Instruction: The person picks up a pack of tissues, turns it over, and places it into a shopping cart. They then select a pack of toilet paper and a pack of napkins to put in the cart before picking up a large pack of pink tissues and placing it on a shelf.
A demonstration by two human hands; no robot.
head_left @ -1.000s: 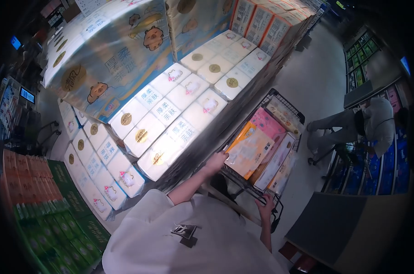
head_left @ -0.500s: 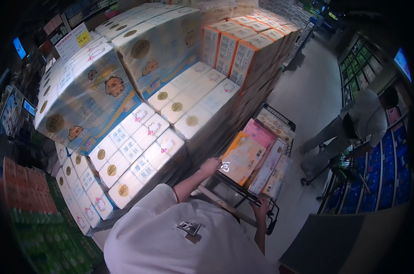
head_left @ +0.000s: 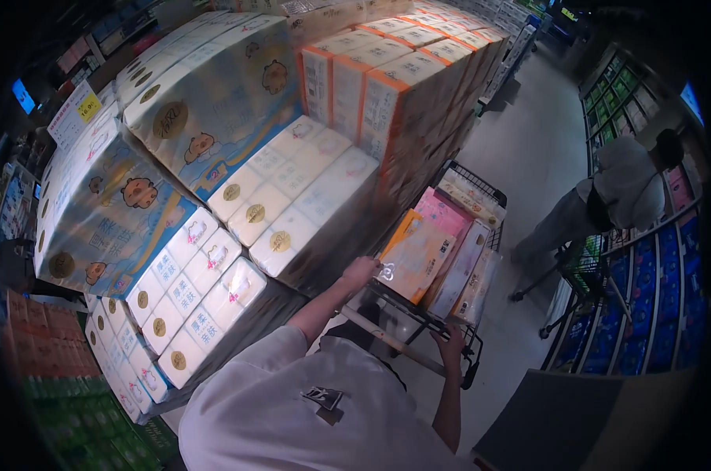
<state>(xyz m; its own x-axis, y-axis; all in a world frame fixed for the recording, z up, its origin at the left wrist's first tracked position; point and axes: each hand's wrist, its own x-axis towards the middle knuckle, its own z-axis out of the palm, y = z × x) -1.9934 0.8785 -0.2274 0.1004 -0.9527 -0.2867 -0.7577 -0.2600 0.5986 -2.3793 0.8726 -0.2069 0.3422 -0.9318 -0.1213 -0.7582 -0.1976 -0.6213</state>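
Note:
In front of me stands a black shopping cart (head_left: 475, 179) filled with packs of tissue. My left hand (head_left: 361, 272) is closed at the cart's near left corner, beside an orange tissue pack (head_left: 418, 255); its fingertips are partly hidden. At the near right corner, my right hand (head_left: 449, 344) is wrapped round the cart's frame. A pink pack (head_left: 436, 210), a pale purple pack (head_left: 459, 267) and a cream pack (head_left: 477, 290) lie beside the orange one. The cart's push bar (head_left: 394, 341) crosses close to my body.
Tall stacks of wrapped tissue packs (head_left: 206, 102) rise on my left, with orange-edged packs (head_left: 418, 94) farther along. On the right another person (head_left: 626, 188) leans over a second cart (head_left: 587, 271) near shelves of blue packs (head_left: 646, 306). An aisle floor (head_left: 528, 133) runs ahead.
The tissue stacks have shifted left and nearer in view as I move forward with the cart. The other person has bent lower over the second cart. Both my hands stay on the cart.

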